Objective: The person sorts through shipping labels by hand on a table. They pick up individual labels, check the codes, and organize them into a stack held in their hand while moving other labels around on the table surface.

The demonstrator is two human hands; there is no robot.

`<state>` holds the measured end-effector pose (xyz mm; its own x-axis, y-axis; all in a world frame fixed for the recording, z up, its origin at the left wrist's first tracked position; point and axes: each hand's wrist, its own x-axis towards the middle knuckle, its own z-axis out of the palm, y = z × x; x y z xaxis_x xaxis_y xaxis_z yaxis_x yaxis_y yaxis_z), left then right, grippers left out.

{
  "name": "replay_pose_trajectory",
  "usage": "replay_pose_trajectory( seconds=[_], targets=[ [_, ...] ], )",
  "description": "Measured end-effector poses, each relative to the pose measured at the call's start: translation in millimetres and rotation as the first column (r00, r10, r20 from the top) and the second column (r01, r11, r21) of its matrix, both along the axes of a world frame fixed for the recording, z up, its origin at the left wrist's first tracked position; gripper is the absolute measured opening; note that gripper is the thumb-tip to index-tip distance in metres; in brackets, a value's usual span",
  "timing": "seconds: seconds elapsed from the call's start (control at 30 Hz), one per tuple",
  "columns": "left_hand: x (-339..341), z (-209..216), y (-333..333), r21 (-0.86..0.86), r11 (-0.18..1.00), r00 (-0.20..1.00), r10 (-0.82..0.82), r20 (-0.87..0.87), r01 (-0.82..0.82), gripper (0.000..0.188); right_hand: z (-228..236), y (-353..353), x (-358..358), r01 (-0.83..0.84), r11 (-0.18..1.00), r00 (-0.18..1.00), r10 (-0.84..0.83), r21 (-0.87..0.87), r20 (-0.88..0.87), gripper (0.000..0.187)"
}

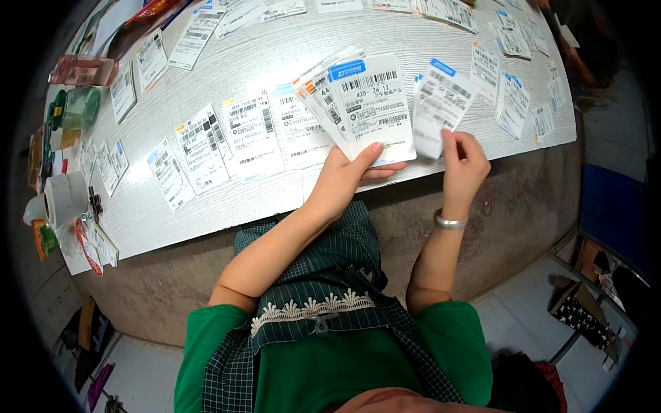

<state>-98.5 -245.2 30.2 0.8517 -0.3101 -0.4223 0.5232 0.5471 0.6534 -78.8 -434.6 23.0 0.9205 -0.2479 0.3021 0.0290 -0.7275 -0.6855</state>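
A fanned stack of white shipping labels point(372, 103) is gripped by its lower edge in my left hand point(337, 177), the thumb lying across the front. The top label has a blue corner band and barcodes; orange-marked ones show behind it. Just to the right, my right hand point(467, 168) pinches the lower right edge of a single blue-topped shipping label point(442, 110). That label is slightly blurred and tilted over the table. A metal bracelet point(449, 221) circles my right wrist.
On the white table point(275, 65), several label piles lie in rows, including a yellow-marked pile point(204, 148) and one at the right point(513, 107). At the left edge stand a green-tinted jar point(81, 108), a pinkish bottle point(86, 70) and a tape roll point(67, 198). The front edge runs below my hands.
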Motion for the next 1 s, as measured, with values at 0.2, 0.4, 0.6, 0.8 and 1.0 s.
replay_pose_trajectory(
  seconds=[0.2, 0.4, 0.6, 0.8, 1.0],
  targets=[
    [0.3, -0.7, -4.8, 0.183, 0.983, 0.994, -0.052, 0.100, 0.033, 0.038, -3.3, -7.3, 5.5, 0.008, 0.996, 0.999, -0.012, -0.086, -0.045, 0.013],
    [-1.3, -3.1, -8.6, 0.150, 0.988, 0.999, 0.025, 0.048, -0.032, 0.037, 17.3, 22.1, -13.3, -0.167, 0.969, 0.985, 0.172, 0.185, -0.015, 0.018],
    [0.0, -11.1, -2.9, 0.234, 0.972, 0.997, -0.022, 0.071, 0.005, 0.033, 4.4, -3.7, -3.4, -0.042, 0.906, 0.984, 0.111, 0.422, -0.141, 0.015],
    [-2.8, -8.9, -10.1, 0.017, 0.989, 0.988, 0.148, 0.032, -0.148, 0.038, 4.0, 15.9, -8.3, -0.075, 0.976, 0.992, 0.095, 0.204, -0.087, 0.025],
    [-1.7, -7.4, -2.0, 0.140, 0.990, 0.998, 0.024, 0.062, -0.033, 0.036, -11.4, -16.0, 11.2, 0.100, 0.940, 0.975, -0.158, -0.327, -0.158, 0.027]
  ],
)
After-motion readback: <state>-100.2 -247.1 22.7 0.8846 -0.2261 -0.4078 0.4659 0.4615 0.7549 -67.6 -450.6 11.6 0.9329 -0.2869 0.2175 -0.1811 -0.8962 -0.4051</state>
